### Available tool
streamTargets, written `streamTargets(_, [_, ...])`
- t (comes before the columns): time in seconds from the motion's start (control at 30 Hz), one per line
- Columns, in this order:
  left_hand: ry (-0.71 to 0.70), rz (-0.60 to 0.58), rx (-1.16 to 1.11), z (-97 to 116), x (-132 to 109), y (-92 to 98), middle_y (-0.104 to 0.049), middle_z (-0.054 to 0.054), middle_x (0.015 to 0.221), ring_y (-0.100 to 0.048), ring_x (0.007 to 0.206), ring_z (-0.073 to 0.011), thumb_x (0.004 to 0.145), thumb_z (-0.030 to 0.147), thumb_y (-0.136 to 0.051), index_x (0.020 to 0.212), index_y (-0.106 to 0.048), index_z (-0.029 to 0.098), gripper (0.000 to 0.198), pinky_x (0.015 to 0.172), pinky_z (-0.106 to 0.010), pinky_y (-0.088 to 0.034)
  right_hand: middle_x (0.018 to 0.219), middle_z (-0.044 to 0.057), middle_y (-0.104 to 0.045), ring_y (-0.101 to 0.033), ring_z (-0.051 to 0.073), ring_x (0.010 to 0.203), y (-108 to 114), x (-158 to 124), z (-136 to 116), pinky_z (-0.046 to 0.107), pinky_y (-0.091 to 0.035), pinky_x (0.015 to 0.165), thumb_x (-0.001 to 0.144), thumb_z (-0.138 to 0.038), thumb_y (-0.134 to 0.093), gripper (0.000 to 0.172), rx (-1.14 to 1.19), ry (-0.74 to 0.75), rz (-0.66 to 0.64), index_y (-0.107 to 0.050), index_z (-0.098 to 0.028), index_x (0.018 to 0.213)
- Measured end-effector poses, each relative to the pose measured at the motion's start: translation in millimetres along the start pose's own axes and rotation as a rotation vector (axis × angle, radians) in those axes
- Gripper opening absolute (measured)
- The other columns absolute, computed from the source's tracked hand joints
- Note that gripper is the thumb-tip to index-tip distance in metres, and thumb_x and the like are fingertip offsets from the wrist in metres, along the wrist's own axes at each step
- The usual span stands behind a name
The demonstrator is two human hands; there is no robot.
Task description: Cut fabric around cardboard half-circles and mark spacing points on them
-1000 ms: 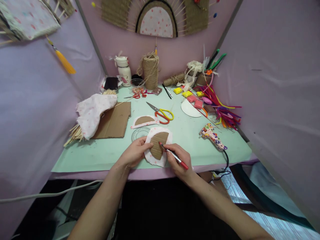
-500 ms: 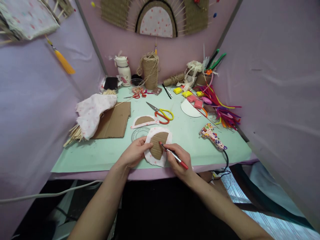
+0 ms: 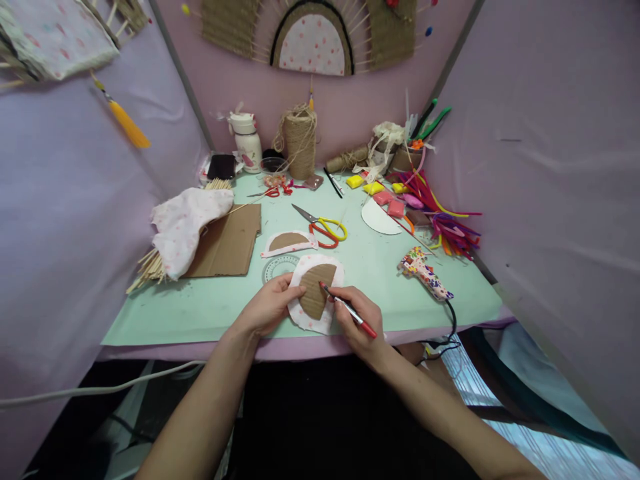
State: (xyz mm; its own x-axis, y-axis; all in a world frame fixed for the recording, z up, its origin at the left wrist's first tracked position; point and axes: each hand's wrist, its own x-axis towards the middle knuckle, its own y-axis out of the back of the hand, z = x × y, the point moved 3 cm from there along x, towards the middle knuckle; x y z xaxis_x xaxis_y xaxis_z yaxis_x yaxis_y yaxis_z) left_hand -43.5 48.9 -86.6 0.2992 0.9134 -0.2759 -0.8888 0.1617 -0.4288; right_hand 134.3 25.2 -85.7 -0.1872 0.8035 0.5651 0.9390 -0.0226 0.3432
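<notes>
My left hand [image 3: 271, 303] pinches the left edge of a spotted white cloth piece [image 3: 303, 320] with a cardboard half-circle [image 3: 316, 297] lying on it, thumb on top. In my right hand [image 3: 359, 320] is a red marker pen [image 3: 353, 312], its tip at the cardboard's surface. A clear protractor [image 3: 277, 268] lies partly under the cloth. Just beyond it rests a second cardboard half-circle [image 3: 287, 241] with spotted cloth round its edge. Scissors [image 3: 323, 225] with yellow and orange handles lie behind these.
On the left, a cardboard sheet [image 3: 227, 247] lies beside sticks [image 3: 150, 270] under a spotted cloth [image 3: 187, 223]. A glue gun [image 3: 425, 273] and pipe cleaners [image 3: 455, 233] are at right. A twine spool [image 3: 301, 145] and white bottle [image 3: 247, 143] stand at the back.
The marker's tip has shifted very slightly to the right over the cardboard half-circle. My left hand keeps its hold, and the other things stay where they were.
</notes>
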Motion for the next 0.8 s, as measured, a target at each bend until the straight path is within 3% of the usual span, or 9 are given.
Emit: streamTargets(0.8, [0.000,-0.001,0.007,0.2,-0.6,-0.8,-0.075,-0.011,0.090,-0.070,0.079,-0.0221,0.071,0.026,-0.078,0.107,-0.070,0.010,0.040,0.078,-0.034,-0.053,0.098,0.009,-0.072,-0.068,0.019,0.088,0.8,-1.4,0.5,0.033,-0.055,0.076,0.094,-0.021,-0.048,0.023,0.005,-0.029,-0.014,-0.065,-0.020,0.109])
